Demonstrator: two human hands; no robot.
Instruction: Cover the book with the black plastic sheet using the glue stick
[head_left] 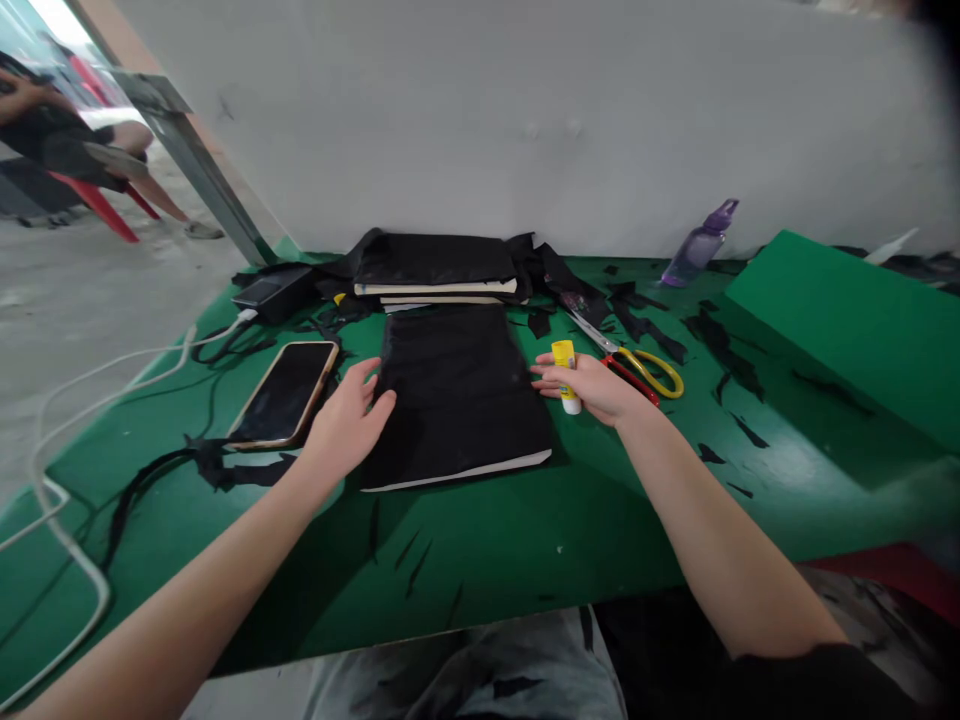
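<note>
A book wrapped in black cover material (457, 395) lies flat in the middle of the green table (525, 540). My left hand (346, 420) rests open against its left edge, fingers spread on the black cover. My right hand (592, 385) sits at the book's right edge, curled around a yellow and white glue stick (565, 372) that stands upright under the palm. A phone (283, 393) with a dark screen lies just left of my left hand.
Yellow-and-red-handled scissors (637, 368) lie right of the glue stick. A stack of black-covered books (435, 275) sits behind. A purple bottle (701, 243) stands by the wall, a green block (855, 320) at right. Black scraps, a charger (270, 292) and white cable (67, 540) lie left.
</note>
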